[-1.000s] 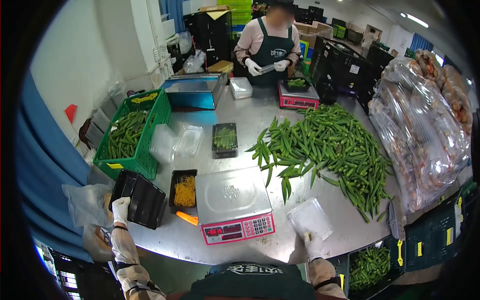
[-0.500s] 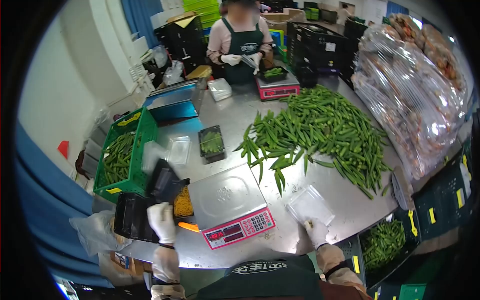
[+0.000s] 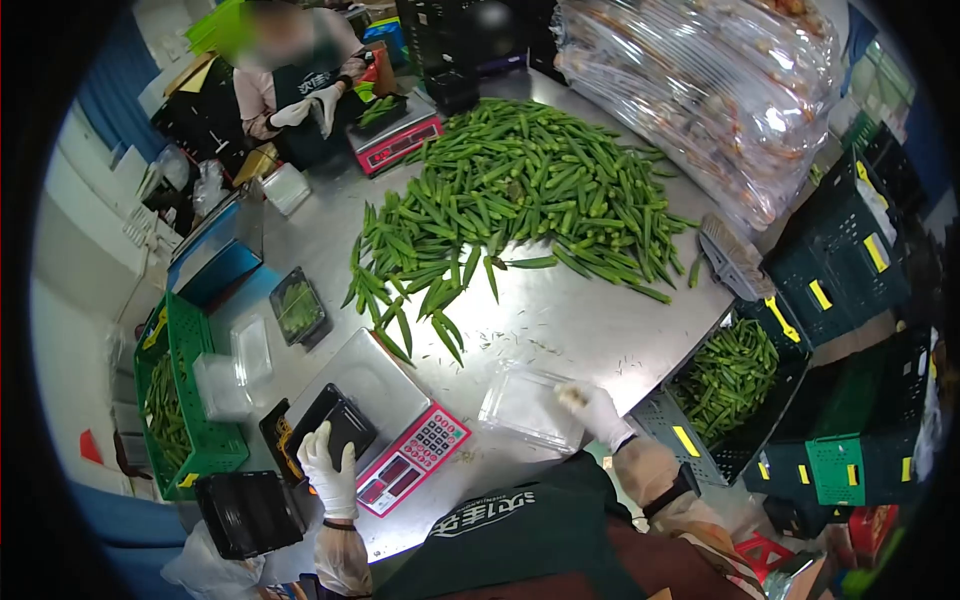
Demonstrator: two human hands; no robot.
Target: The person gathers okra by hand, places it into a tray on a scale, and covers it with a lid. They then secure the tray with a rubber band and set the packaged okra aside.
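Observation:
My left hand [image 3: 328, 470], in a white glove, grips the near edge of a black plastic tray [image 3: 346, 418] over the left part of the scale's metal plate [image 3: 385, 372]. No contents show in this tray. At the right, my gloved right hand [image 3: 598, 415] has its fingers curled at the right edge of a clear plastic lid [image 3: 525, 408]; the fingertips look soiled. The red-edged scale [image 3: 412, 460] stands between my hands. Behind the black tray, another black container [image 3: 272, 425] holds orange-yellow bands, partly hidden.
A big okra pile [image 3: 540, 190] covers the table's far side. A green crate [image 3: 215, 435] and black trays [image 3: 250, 515] stand at left. A packed okra tray [image 3: 298, 308] lies near clear lids [image 3: 220, 387]. Across the table, a co-worker [image 3: 305, 85] stands by another scale [image 3: 400, 140].
The view has swung right. My left hand has brought the black tray rightward to the scale plate. My right hand stays by the clear lid, its fingers now at the lid's right edge.

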